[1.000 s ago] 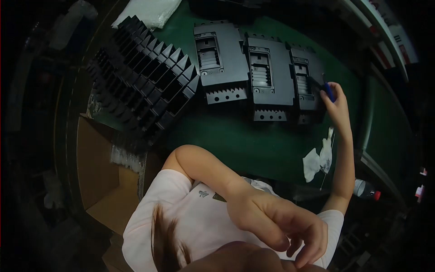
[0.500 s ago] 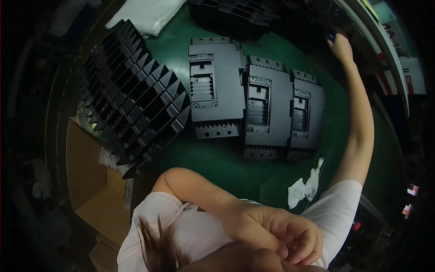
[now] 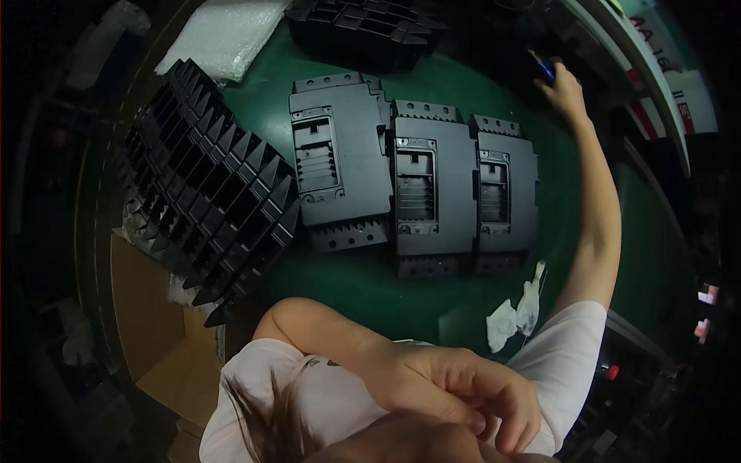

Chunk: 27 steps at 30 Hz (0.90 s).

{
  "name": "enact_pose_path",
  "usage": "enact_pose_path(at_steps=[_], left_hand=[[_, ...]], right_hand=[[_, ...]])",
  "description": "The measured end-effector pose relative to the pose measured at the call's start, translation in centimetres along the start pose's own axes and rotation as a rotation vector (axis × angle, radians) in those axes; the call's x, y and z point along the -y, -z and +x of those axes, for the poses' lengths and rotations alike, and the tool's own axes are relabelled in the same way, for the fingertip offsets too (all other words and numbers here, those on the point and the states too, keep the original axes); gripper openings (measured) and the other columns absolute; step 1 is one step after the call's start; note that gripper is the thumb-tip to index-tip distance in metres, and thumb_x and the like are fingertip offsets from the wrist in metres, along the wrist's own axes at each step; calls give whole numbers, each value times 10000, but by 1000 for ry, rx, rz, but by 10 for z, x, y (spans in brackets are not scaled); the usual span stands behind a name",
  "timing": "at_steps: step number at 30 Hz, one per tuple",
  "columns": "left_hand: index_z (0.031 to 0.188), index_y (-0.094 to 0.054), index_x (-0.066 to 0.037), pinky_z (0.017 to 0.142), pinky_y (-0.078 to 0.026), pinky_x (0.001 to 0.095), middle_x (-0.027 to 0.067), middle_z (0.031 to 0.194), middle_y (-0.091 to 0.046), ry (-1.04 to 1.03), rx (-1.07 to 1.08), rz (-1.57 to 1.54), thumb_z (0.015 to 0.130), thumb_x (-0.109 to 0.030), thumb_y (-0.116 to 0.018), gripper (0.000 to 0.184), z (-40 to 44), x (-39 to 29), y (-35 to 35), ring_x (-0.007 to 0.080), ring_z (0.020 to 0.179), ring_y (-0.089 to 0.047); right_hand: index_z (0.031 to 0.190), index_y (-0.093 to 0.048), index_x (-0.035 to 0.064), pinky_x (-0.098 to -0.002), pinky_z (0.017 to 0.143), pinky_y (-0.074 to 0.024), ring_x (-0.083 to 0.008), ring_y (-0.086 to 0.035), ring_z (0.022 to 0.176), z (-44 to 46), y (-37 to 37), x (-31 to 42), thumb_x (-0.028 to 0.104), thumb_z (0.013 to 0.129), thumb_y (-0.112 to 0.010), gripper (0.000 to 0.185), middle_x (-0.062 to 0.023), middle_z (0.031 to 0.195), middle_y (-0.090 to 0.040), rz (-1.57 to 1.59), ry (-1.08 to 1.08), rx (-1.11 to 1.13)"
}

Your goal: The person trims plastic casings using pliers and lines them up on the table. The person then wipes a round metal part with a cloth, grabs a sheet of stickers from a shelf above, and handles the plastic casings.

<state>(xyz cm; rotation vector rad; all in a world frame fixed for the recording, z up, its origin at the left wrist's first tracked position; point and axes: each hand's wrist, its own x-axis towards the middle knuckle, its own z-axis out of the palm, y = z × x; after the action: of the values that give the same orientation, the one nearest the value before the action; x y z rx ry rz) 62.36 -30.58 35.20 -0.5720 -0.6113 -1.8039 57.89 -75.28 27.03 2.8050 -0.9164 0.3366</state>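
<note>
The right hand (image 3: 566,94) grips a slim blue tool (image 3: 548,71), upper right; the left hand (image 3: 451,386) curls at lower center, its hold unclear.

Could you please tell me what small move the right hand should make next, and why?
Perhaps set the blue tool down: the right hand holds it with the arm stretched out beyond the rightmost black plastic housing, clear of all three in the row.

a green table (image 3: 347,284) bears black housings (image 3: 454,193) and, apparently, bubble wrap (image 3: 220,37).
</note>
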Motion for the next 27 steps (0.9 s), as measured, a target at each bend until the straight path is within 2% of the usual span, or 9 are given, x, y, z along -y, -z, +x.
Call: enact_pose_path(at_steps=[4, 8, 9, 12, 16, 18, 22, 24, 27], left_hand=[[1035, -505, 11, 872, -358, 334, 136, 1112, -467, 69, 41, 29, 885, -7, -392, 189, -10, 19, -5, 231, 1052, -446], [1027, -512, 18, 870, -363, 348, 152, 1110, -471, 165, 100, 39, 898, -20, -387, 184, -19, 48, -11, 252, 1052, -451], [1025, -514, 20, 870, -364, 351, 157, 1110, -472, 193, 126, 55, 902, -23, -386, 183, -20, 55, -13, 258, 1052, -452], [1021, -518, 23, 869, -366, 358, 165, 1109, -474, 262, 219, 104, 908, -30, -383, 183, -19, 73, -16, 268, 1052, -455], [968, -501, 12, 833, -389, 334, 125, 1011, -526, 482, 153, 447, 929, -44, -393, 127, -26, 83, -15, 227, 950, -491], [961, -513, 7, 823, -400, 324, 118, 1004, -538, 382, 127, 758, 929, -48, -397, 132, -26, 82, -17, 215, 932, -503], [960, -521, 7, 823, -412, 300, 126, 1009, -540, 291, 100, 994, 911, -34, -434, 108, -13, 82, -18, 201, 944, -526], [962, -526, -1, 828, -405, 282, 81, 993, -543, 254, -16, 957, 891, -32, -462, 100, -6, 87, -16, 156, 925, -515], [980, -516, -1, 875, -395, 293, 77, 1014, -527, 173, -113, 999, 893, -21, -465, 103, 1, 83, -8, 155, 948, -510]], right_hand=[[1105, -478, 56, -398, 718, -487, -336, -619, 856, -96, 64, 1, 303, 782, -683, 455, -164, 931, -621, 91, -106, -99], [1063, -497, 51, -341, 662, -493, -273, -635, 770, -194, 123, 32, 342, 771, -692, 456, -163, 822, -616, 368, -548, 35], [1065, -495, 52, -350, 673, -495, -293, -634, 774, -218, 115, 31, 338, 770, -693, 457, -162, 828, -623, 302, -455, -85], [1070, -500, 67, -423, 737, -480, -351, -604, 874, -268, 91, 42, 270, 768, -692, 412, -185, 952, -609, 172, -492, -68], [1033, -535, 59, -425, 760, -436, -310, -581, 928, -297, 72, 56, 215, 739, -702, 372, -140, 967, -607, 75, -402, -123], [1033, -547, 65, -412, 791, -412, -281, -560, 959, -302, 75, 64, 196, 730, -707, 366, -123, 992, -600, 14, -387, -146], [972, -584, 55, -401, 829, -384, -295, -474, 1077, -302, 81, 75, 143, 683, -733, 338, -133, 1117, -534, -148, -283, -265], [940, -591, 45, -385, 809, -386, -292, -466, 1043, -301, 76, 79, 92, 639, -729, 334, -135, 1095, -517, -117, -264, -249], [920, -586, 35, -379, 764, -404, -282, -508, 927, -303, 73, 81, 66, 634, -703, 310, -127, 960, -553, -118, -216, -300]])
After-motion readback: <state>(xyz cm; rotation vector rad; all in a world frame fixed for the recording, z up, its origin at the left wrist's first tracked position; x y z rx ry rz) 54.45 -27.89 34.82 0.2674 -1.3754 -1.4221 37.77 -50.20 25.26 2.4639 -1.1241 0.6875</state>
